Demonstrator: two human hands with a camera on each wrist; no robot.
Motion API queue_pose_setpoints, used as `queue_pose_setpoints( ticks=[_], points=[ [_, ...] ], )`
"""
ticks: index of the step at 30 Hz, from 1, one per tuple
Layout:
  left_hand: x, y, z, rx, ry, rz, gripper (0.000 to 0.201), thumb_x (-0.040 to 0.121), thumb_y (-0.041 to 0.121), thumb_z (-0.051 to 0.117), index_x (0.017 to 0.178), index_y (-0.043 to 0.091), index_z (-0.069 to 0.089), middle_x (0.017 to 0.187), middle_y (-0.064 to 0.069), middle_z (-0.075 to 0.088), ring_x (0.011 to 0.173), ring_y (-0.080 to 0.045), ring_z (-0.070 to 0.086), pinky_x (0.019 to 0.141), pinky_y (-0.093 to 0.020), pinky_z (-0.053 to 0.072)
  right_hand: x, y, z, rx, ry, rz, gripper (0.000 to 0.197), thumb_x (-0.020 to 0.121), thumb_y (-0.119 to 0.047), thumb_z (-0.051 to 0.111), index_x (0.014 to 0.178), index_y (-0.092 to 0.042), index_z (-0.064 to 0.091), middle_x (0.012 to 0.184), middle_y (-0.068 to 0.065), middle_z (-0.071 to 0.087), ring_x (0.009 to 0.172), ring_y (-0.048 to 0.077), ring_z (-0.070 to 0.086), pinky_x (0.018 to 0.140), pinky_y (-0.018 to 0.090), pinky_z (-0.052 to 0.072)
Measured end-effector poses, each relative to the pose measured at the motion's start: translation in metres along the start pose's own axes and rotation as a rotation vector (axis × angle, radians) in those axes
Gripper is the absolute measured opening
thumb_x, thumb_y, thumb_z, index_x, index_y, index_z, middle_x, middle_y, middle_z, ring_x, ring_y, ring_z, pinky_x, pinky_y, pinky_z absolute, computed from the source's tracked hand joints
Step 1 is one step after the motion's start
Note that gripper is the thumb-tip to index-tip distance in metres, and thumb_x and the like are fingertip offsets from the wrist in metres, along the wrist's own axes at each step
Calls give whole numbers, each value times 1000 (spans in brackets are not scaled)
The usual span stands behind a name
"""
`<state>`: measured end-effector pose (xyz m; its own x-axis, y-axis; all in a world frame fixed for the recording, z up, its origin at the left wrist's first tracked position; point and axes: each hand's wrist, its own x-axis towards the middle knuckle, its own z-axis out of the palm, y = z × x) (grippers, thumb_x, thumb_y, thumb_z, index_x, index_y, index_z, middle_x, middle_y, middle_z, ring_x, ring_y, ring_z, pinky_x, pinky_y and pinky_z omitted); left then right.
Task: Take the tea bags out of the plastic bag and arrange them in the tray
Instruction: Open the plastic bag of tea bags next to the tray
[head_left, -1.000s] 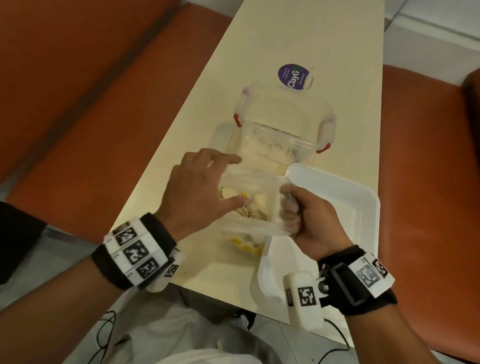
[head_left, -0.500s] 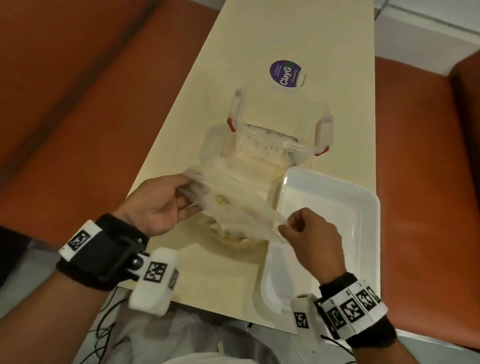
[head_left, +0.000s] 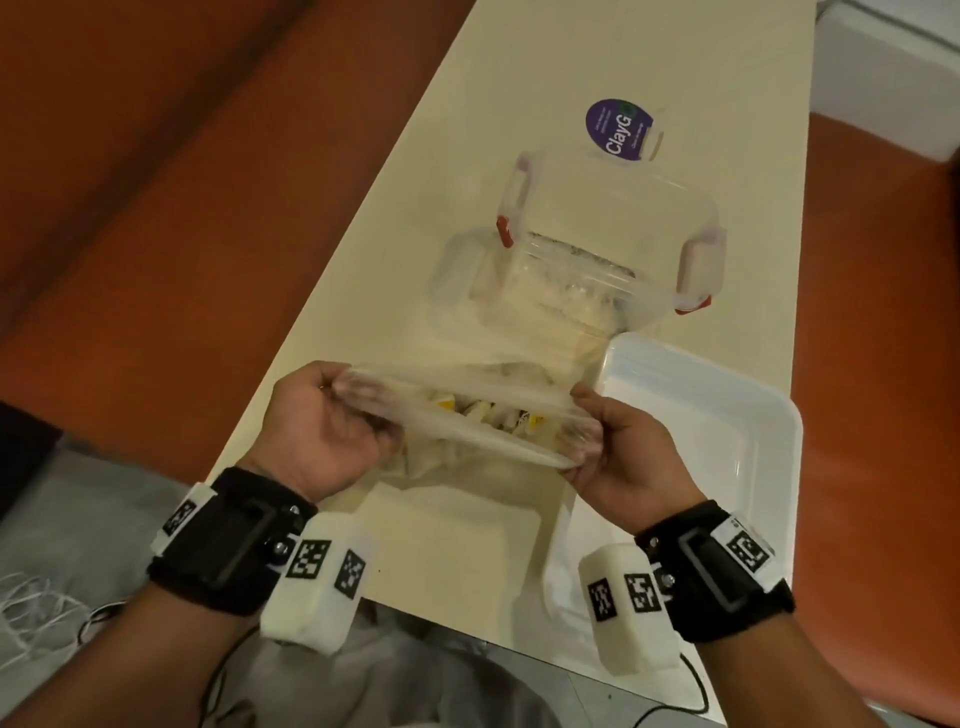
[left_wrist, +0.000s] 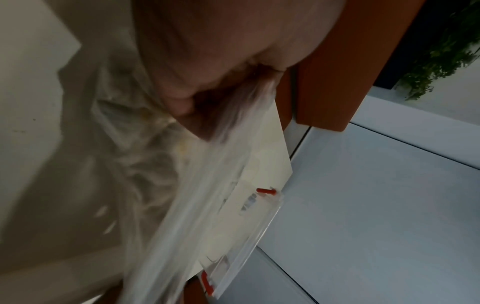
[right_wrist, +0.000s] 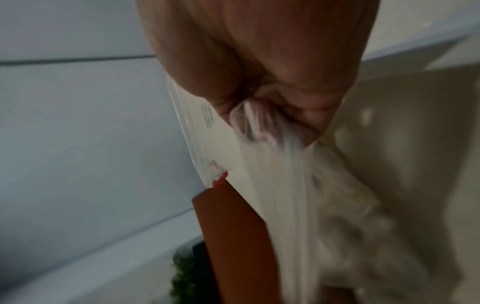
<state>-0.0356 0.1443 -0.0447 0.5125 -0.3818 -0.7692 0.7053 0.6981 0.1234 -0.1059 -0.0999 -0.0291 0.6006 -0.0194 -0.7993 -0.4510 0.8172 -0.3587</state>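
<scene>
Plastic bag (head_left: 467, 415) stretched between hands — left hand (head_left: 322, 431), right hand (head_left: 623, 452)

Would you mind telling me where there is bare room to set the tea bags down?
The white tray by the right hand has a bare floor. The table is also bare beyond the purple label. It is crowded between the hands, where the plastic bag hangs before the clear container.

Left hand (head_left: 324, 426) and right hand (head_left: 621, 457) pinch the plastic bag (head_left: 467, 415) mouth apart.
</scene>
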Motion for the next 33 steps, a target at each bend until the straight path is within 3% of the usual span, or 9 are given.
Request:
queue_pose_setpoints(
  ticks=[3, 8, 12, 17, 22, 26, 29, 31, 33],
  points=[
    [5, -2, 2, 30, -28, 13, 29, 91, 24, 45, 63, 20, 41, 55, 8, 36, 44, -8, 37, 44, -18, 41, 2, 1, 1, -249, 32, -144, 22, 95, -2, 44, 86, -18, 57, 70, 1, 58, 54, 17, 56, 50, 26, 40],
    [0, -14, 8, 614, 63, 84, 43, 79, 60, 71, 96, 26, 51, 72, 6, 44, 45, -7, 33, 42, -22, 28, -3, -3, -3, -611, -96, -310, 25, 94, 1, 53, 95, -23, 49, 66, -6, 47, 53, 10, 39, 49, 23, 30],
    [-7, -33, 9, 1188, 137, 419, 70, 74, 42, 83, 119, 31, 30, 101, 8, 46, 82, -9, 51, 64, -32, 48, 0, -5, -11, -1138, -99, -476, 36, 86, -2, 69, 97, -22, 41, 80, 5, 46, 65, 18, 39, 53, 24, 32],
    [-4, -33, 0, 1888, 338, 886, 50, 72, 51, 81, 108, 36, 49, 119, 2, 46, 96, -18, 55, 68, -32, 46, 6, 3, -9, -1397, 14, -638, 18, 96, -25, 61, 101, -22, 45, 87, 14, 66, 63, 23, 52, 57, 26, 39],
    [3, -37, 15, 2305, 121, 1234, 52, 73, 58, 74, 116, 33, 61, 118, 1, 59, 105, -25, 53, 77, -39, 44, 3, -2, 7, -1409, -11, -739, 15, 99, -34, 56, 99, -22, 49, 82, -1, 66, 68, 12, 56, 65, 30, 44],
    [16, -34, 29, 2146, 232, 1139, 22, 94, 51, 56, 92, 31, 66, 87, 10, 66, 81, -17, 59, 59, -28, 38, 5, -10, 10, -1453, 84, -745, 40, 87, -33, 75, 112, -24, 45, 79, -10, 55, 65, 4, 52, 57, 15, 37],
    [18, -22, 27, 1686, 159, 875, 18, 97, 40, 58, 89, 27, 67, 84, 8, 69, 83, -24, 66, 65, -31, 46, 1, -10, 2, -1645, 235, -754, 53, 83, -26, 78, 124, -24, 45, 96, -6, 55, 78, 12, 55, 67, 25, 43],
    [12, -16, 31, 1269, 126, 620, 17, 98, 33, 58, 87, 24, 67, 91, 4, 71, 95, -30, 70, 68, -31, 47, 0, -10, -2, -1801, 374, -757, 38, 86, -30, 72, 117, -24, 53, 103, -3, 58, 85, 18, 58, 72, 33, 47],
    [7, -14, 34, 1018, 143, 406, 16, 100, 31, 56, 93, 22, 68, 99, 1, 71, 97, -28, 71, 72, -34, 51, -2, -11, -3, -1832, 473, -692, 15, 88, -37, 66, 93, -24, 60, 89, -6, 64, 80, 20, 61, 66, 32, 45]
  ],
)
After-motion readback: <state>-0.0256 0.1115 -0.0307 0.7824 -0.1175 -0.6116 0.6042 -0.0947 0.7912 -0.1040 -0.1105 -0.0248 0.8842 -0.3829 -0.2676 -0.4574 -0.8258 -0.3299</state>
